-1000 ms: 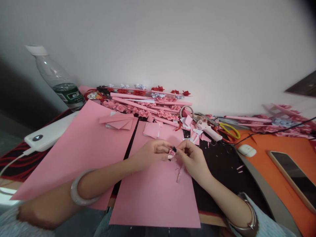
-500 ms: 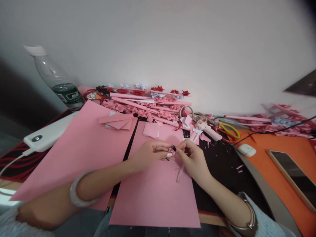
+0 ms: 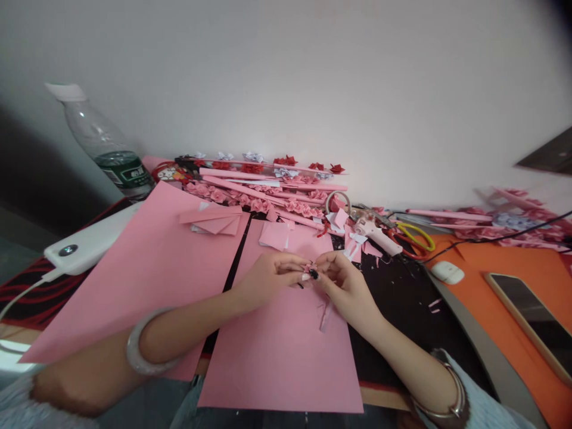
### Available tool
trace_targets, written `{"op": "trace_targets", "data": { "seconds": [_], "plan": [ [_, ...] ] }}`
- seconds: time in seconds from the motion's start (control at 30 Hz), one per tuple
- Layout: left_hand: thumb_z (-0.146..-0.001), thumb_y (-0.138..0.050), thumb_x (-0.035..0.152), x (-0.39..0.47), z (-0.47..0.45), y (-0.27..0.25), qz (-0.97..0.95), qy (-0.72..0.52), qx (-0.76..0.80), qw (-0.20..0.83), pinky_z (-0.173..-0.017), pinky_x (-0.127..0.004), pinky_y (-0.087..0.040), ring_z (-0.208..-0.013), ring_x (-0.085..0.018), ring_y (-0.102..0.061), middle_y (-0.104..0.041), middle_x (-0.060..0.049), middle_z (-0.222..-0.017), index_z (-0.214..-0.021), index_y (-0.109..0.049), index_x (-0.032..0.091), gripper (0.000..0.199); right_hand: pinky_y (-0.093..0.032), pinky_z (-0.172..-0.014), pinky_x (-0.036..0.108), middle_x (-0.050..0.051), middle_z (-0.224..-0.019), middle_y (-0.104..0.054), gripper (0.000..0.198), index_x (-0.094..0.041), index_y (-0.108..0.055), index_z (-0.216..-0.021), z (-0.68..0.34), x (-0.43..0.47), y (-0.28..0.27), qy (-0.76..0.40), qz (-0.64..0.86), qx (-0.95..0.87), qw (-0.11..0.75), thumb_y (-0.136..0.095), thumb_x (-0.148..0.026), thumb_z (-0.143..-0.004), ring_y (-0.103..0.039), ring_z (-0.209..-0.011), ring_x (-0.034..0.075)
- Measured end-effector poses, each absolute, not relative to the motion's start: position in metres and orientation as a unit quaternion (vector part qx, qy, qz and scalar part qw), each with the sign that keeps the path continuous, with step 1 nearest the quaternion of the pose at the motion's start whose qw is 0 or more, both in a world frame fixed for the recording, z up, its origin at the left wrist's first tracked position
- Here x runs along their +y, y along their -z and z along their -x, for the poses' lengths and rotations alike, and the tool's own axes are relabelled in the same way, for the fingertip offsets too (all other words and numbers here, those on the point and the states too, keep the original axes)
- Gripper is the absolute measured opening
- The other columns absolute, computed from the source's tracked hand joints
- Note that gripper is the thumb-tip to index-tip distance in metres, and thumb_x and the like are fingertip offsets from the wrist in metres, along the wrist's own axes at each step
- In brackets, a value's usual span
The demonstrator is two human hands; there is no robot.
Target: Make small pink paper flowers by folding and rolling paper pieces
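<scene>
Holding a small pink paper flower (image 3: 308, 268) between the fingertips of the left hand (image 3: 259, 283) and the right hand (image 3: 346, 286), with both pinched narrow on it and about equally near. Lying rightward of the left palm, leftward of the right, over the pink paper sheet (image 3: 281, 357). Impossible to tell its long axis, with most of it hidden by fingers. Just below the right thumb, a thin pink paper strip (image 3: 324, 320).

Looked matt and smooth on the pink paper sheet (image 3: 281, 363), creased and papery on the held pink flower (image 3: 308, 269), clear and glossy on the plastic bottle (image 3: 92, 128), shiny on the metal bangle (image 3: 456, 409).
</scene>
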State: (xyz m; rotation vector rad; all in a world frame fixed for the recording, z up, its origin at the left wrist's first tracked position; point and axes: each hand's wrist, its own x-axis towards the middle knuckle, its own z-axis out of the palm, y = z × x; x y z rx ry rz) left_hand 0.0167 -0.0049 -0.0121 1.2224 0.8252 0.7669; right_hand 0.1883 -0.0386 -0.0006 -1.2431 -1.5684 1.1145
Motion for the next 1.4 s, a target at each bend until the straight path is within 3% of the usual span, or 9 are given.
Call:
{"op": "trace_targets", "data": {
  "seconds": [0.2,0.8,1.07,1.4],
  "plan": [
    [-0.072,-0.065,0.018,-0.0053,-0.0163,0.0084,-0.562,-0.342,0.382,0.649,-0.072,-0.029,-0.054,-0.079,-0.018,-0.067,-0.071,-0.008,-0.087,-0.095,-0.066,0.012,0.025,-0.038,-0.053,0.022,0.0,-0.078,-0.053,0.01,-0.02,-0.048,-0.091,-0.189,-0.0364,0.0043,-0.46,0.477,-0.631,0.403,-0.052,-0.022,-0.082,-0.052,-0.065,0.011],
    [-0.073,-0.064,0.021,-0.0052,-0.0152,0.0087,-0.569,-0.335,0.36,0.66,-0.076,-0.031,-0.052,-0.082,-0.018,-0.065,-0.07,-0.007,-0.089,-0.097,-0.067,0.014,0.025,-0.033,-0.047,0.02,-0.003,-0.069,-0.051,0.009,-0.021,-0.049,-0.091,-0.1894,-0.0356,0.0095,-0.483,0.477,-0.609,0.409,-0.051,-0.023,-0.082,-0.043,-0.053,0.009],
    [-0.07,-0.067,0.017,-0.0044,-0.0138,0.0109,-0.575,-0.325,0.336,0.672,-0.088,-0.033,-0.048,-0.095,-0.02,-0.063,-0.069,-0.007,-0.1,-0.101,-0.065,0.016,0.031,-0.033,-0.043,0.02,-0.004,-0.066,-0.048,0.01,-0.02,-0.049,-0.087,-0.188,-0.0352,0.0024,-0.481,0.494,-0.6,0.405,-0.052,-0.028,-0.082,-0.042,-0.05,0.009],
    [-0.065,-0.071,0.02,-0.0031,-0.0138,0.0087,-0.551,-0.332,0.349,0.681,-0.087,-0.036,-0.048,-0.093,-0.023,-0.063,-0.069,-0.008,-0.096,-0.099,-0.063,0.013,0.036,-0.035,-0.044,0.019,-0.004,-0.065,-0.049,0.007,-0.02,-0.053,-0.087,-0.1885,-0.0363,0.0032,-0.488,0.476,-0.602,0.414,-0.054,-0.019,-0.08,-0.044,-0.05,0.007]
  ]
}}
